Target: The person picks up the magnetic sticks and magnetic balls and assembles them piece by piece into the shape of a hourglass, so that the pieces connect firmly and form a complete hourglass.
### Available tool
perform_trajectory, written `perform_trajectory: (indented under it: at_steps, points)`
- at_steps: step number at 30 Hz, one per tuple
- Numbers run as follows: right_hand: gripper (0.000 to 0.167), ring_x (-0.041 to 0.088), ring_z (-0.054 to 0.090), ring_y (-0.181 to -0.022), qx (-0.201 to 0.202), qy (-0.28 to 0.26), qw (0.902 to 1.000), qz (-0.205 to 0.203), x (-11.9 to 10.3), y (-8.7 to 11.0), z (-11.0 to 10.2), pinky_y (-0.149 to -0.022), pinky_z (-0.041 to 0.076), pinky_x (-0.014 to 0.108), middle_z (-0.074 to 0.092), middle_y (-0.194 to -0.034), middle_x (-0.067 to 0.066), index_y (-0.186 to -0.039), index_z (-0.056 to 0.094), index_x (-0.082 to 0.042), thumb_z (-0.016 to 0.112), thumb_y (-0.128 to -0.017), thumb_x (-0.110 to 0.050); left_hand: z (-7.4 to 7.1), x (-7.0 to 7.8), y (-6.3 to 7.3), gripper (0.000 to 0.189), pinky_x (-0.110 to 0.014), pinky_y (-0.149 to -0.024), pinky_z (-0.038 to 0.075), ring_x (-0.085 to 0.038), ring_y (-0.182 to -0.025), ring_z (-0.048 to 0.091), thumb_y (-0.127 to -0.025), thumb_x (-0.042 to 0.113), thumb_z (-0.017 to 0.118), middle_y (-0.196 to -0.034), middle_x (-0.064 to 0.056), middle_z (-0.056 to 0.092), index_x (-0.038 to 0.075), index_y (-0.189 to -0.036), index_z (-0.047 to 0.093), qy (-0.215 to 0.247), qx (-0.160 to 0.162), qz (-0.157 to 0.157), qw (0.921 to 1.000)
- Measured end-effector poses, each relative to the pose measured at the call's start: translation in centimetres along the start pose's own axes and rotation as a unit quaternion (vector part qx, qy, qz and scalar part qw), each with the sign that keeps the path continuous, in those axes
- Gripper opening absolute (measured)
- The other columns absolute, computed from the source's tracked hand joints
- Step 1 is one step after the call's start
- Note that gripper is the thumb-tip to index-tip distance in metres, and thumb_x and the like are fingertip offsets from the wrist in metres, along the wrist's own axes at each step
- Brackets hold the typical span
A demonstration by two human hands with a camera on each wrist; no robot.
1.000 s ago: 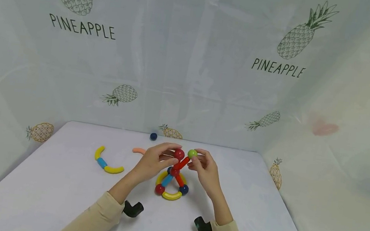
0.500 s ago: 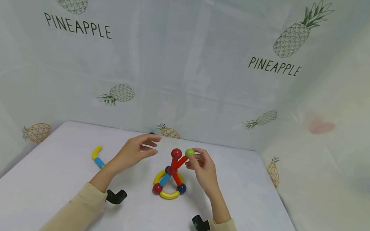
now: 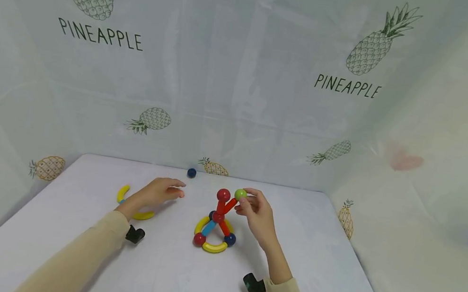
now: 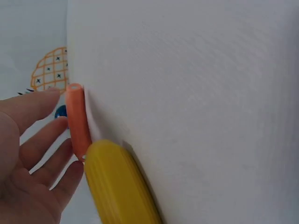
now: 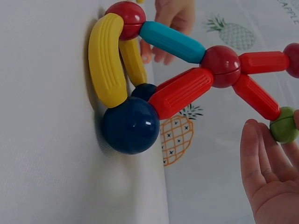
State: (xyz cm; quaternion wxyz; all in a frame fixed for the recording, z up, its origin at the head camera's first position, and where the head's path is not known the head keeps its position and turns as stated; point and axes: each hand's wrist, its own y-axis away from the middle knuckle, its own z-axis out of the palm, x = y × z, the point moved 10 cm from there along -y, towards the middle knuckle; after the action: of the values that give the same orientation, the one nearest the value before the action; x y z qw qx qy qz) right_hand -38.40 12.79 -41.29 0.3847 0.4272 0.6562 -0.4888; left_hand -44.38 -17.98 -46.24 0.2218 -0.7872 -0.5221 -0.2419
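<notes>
My right hand (image 3: pixel 261 215) pinches a light green ball (image 3: pixel 240 194) between thumb and fingertips. That ball sits at the tip of a red rod (image 5: pixel 256 97) on a magnetic ball-and-rod structure, beside an upright red rod topped by a red ball (image 3: pixel 223 195). Below the central red ball (image 5: pixel 220 66), blue (image 5: pixel 173 42) and red legs reach down to a ring of curved yellow rods (image 3: pixel 214 247) and balls. My left hand (image 3: pixel 159 192), fingers loosely spread, is beside an orange rod (image 4: pixel 78 119) lying on the table; the hand mostly hides that rod in the head view.
A yellow-and-blue curved chain (image 3: pixel 144 215) lies at the left, partly behind the left forearm. At the table's back edge sits a dark blue ball (image 3: pixel 191 173). A pineapple-print cloth (image 3: pixel 239 94) hangs behind the white table (image 3: pixel 185 283).
My left hand has let go of the upper red ball and moved left and down to the orange rod. The right hand keeps its hold on the green ball.
</notes>
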Motion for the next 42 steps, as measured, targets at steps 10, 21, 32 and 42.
perform_trajectory:
  at_steps: [10, 21, 32, 42]
  points:
    - [0.033, 0.029, 0.077, -0.097, 0.002, 0.001, 1.0, -0.002, 0.0, 0.0, 0.0, -0.086, 0.064, 0.03, 0.075, -0.116, 0.012, -0.138, 0.062, -0.015, 0.067, -0.107, -0.023, 0.1, 0.2, 0.1, 0.023, -0.048, -0.097, 0.054, -0.023, -0.1, 0.062, -0.102, 0.02, 0.074, -0.111, -0.004, 0.073, 0.009, -0.122, 0.076, -0.061, -0.016, 0.005, 0.998]
    - [0.032, 0.031, 0.077, -0.096, 0.001, -0.006, 1.0, -0.007, 0.5, -0.2, 0.0, -0.085, 0.064, 0.032, 0.075, -0.115, 0.014, -0.138, 0.062, -0.015, 0.067, -0.107, -0.022, -0.1, 0.3, 0.6, 0.022, -0.043, -0.095, 0.054, -0.021, -0.099, 0.061, -0.103, 0.023, 0.073, -0.108, 0.0, 0.07, 0.013, -0.123, 0.074, -0.028, 0.001, -0.021, 0.9994]
    - [0.034, 0.034, 0.077, -0.097, 0.0, -0.003, 1.0, -0.01, 0.5, -0.2, 0.0, -0.085, 0.064, 0.03, 0.075, -0.115, 0.013, -0.139, 0.061, -0.015, 0.067, -0.107, -0.025, -3.2, 6.4, 0.0, 0.041, -0.044, -0.094, 0.057, -0.019, -0.112, 0.067, -0.097, 0.053, 0.074, -0.122, 0.007, 0.072, 0.031, -0.131, 0.067, 0.125, 0.06, -0.017, 0.9902]
    - [0.033, 0.031, 0.077, -0.096, 0.001, 0.0, 0.9999, -0.01, 0.4, -0.1, -0.1, -0.085, 0.064, 0.031, 0.075, -0.116, 0.013, -0.138, 0.062, -0.015, 0.067, -0.107, -0.024, -4.9, 13.8, 0.4, 0.04, -0.048, -0.093, 0.059, -0.016, -0.102, 0.075, -0.099, 0.042, 0.077, -0.121, 0.001, 0.07, 0.032, -0.135, 0.064, 0.175, 0.066, 0.031, 0.9819]
